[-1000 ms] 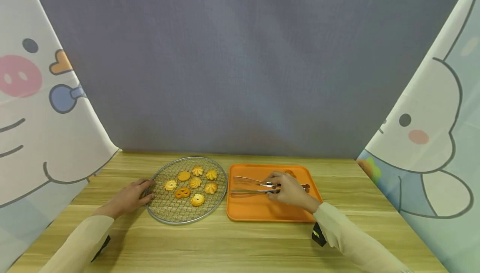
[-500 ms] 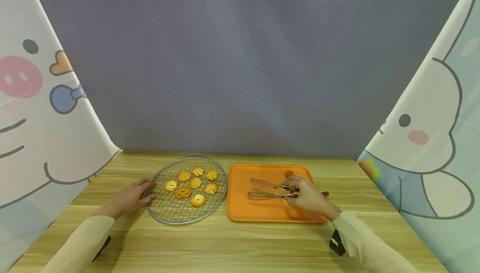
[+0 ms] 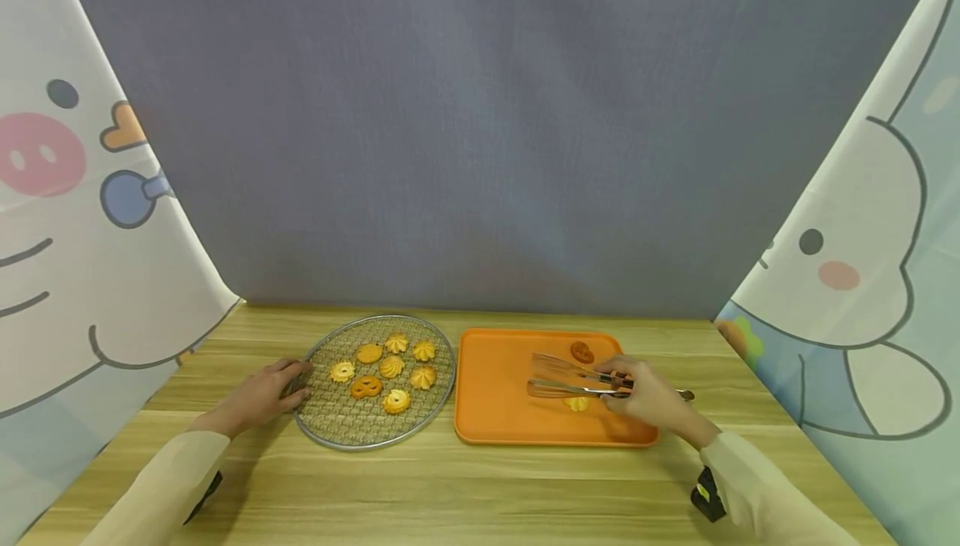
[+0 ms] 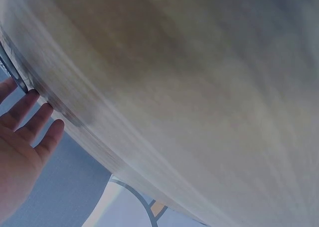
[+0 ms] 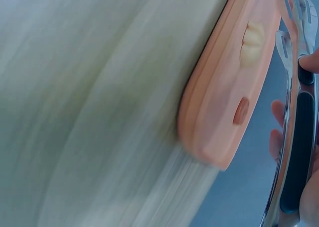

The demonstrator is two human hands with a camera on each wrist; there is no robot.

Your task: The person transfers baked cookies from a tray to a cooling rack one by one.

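My right hand [image 3: 637,396] holds a pair of metal tongs [image 3: 573,390] with black grips, thumb on one arm and fingertips on the other. The tongs are spread, tips pointing left over the orange tray [image 3: 487,425], and nothing shows between them. A yellow piped cookie [image 3: 577,404] lies under the tongs on the tray; a brown pretzel-shaped cookie [image 3: 582,352] lies at its back right. My left hand [image 3: 258,396] rests its fingertips at the left rim of a round wire rack [image 3: 352,443], fingers extended in the left wrist view. Several cookies [image 3: 392,366] sit on the rack.
The rack and tray stand side by side with a narrow gap on a wooden table [image 3: 420,496]. A grey cloth [image 3: 480,129] hangs behind the table. Cartoon-printed panels [image 3: 847,321] border both sides.
My right hand has moved right with the tongs, from the tray's middle to its right edge. The yellow cookie and pretzel-shaped cookie have come into fuller view. The left hand stays at the rack.
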